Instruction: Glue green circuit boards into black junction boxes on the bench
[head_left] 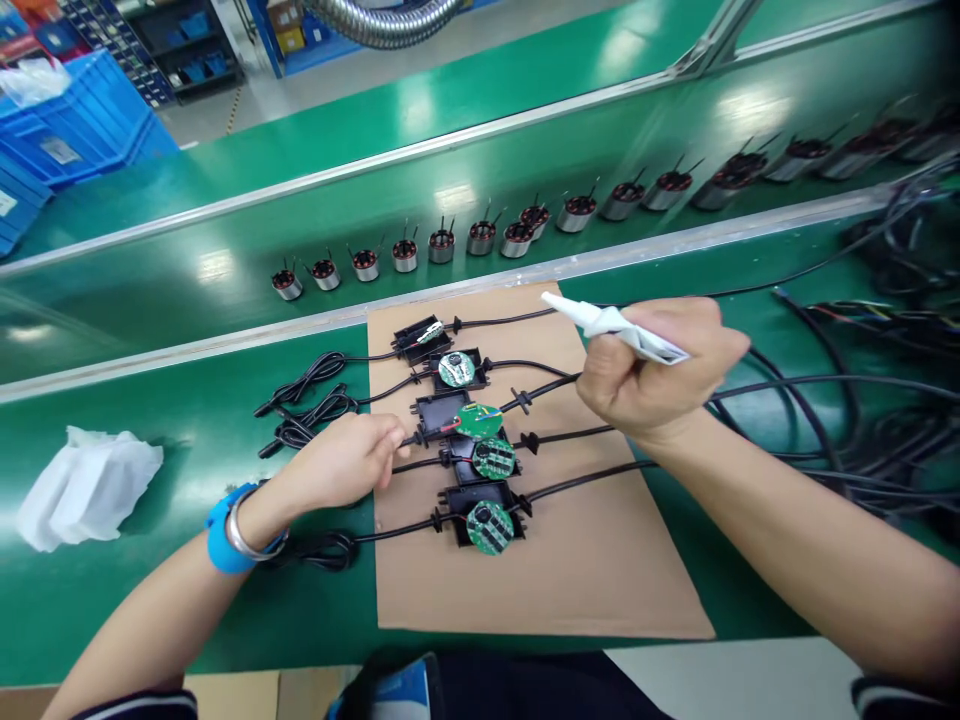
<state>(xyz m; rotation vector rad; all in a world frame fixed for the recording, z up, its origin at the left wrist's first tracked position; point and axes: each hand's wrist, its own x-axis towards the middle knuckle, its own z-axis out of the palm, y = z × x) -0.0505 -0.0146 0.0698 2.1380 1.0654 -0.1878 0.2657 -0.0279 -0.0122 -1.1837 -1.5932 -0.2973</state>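
Observation:
My right hand is closed around a white tube with a long tapered nozzle, held in the air above the cardboard sheet with its tip pointing up and left. My left hand is pinched on a black cable at the left of the middle black plastic case. A round green circuit board with coloured wires lies over that case's right side. Below are two more cases with round boards. Above sit a case with a white-marked board and a case holding a small white part.
Several wound motor stators stand in a row along the back ledge. Coiled black cables lie left of the cardboard, a larger cable tangle to the right. A crumpled white sheet lies far left; blue crates stand behind.

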